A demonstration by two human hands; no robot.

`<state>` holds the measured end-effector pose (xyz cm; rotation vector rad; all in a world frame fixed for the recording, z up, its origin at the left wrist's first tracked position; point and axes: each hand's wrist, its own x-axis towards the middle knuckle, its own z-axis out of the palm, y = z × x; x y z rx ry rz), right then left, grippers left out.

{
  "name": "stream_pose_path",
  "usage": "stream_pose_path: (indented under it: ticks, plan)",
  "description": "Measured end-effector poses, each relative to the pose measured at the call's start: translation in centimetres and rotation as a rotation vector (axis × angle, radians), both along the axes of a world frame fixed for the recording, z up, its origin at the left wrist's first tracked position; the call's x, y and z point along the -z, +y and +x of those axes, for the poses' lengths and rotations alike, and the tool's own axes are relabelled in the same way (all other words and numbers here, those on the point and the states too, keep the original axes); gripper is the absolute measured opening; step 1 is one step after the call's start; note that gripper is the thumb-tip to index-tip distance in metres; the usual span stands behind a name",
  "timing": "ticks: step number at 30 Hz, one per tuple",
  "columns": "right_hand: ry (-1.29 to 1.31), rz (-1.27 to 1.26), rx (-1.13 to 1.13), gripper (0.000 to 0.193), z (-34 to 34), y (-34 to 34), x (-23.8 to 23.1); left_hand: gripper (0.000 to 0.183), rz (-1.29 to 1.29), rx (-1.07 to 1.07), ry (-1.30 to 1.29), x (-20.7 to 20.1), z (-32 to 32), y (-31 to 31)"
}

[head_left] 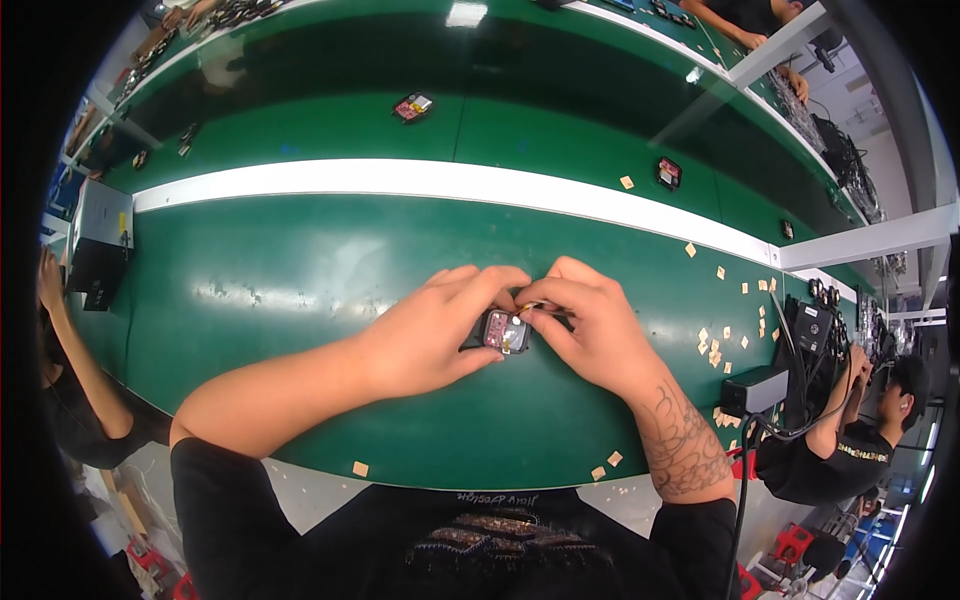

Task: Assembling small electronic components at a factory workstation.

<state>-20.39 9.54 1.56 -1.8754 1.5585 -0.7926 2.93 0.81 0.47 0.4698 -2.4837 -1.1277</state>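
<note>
Small square device (506, 331), with a reddish board showing in its dark case, is held between both hands over the green desk (250, 300), on the wearer's side of the white rail (400, 179). The left hand (425, 330) grips the device, its thumb by the lower edge and its fingers curled around the top. The right hand (595, 325) is closed in a pinch at thin wires (541, 304) by the device's upper right corner; its exact fingertip contact is hidden. Beyond the rail lie two open cases (669, 173). Pale yellow tags (715, 356) lie scattered near the rail's right end, with a black power brick (756, 390) beside them. A grey box (102, 218) stands by the rail's left end.
</note>
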Motion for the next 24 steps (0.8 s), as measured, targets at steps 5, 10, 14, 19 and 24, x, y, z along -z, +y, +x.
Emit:
stream_pose_path:
  ticks: [5, 10, 14, 19, 24]
  plan:
    - [-0.134, -0.043, -0.015, 0.023, 0.0, 0.6, 0.7, 0.064, -0.018, -0.059, -0.024, -0.4, -0.3, -0.6]
    - [-0.137, 0.017, 0.047, 0.024, 0.5, 0.2, -0.4, 0.042, -0.149, -0.003, -0.001, 0.0, 0.2, -0.8]
    - [-0.218, -0.03, 0.054, 0.023, 0.6, 0.4, 0.4, 0.033, -0.211, 0.017, 0.015, -0.1, -0.1, -0.8]
    - [-0.149, 0.069, -0.006, 0.021, -0.1, 0.0, -0.3, 0.031, -0.256, 0.026, 0.02, 0.2, 0.3, -1.2]
    - [-0.145, 0.096, -0.065, 0.026, -1.8, -0.1, -0.7, 0.03, -0.252, 0.053, 0.014, 0.2, 0.2, -1.1]
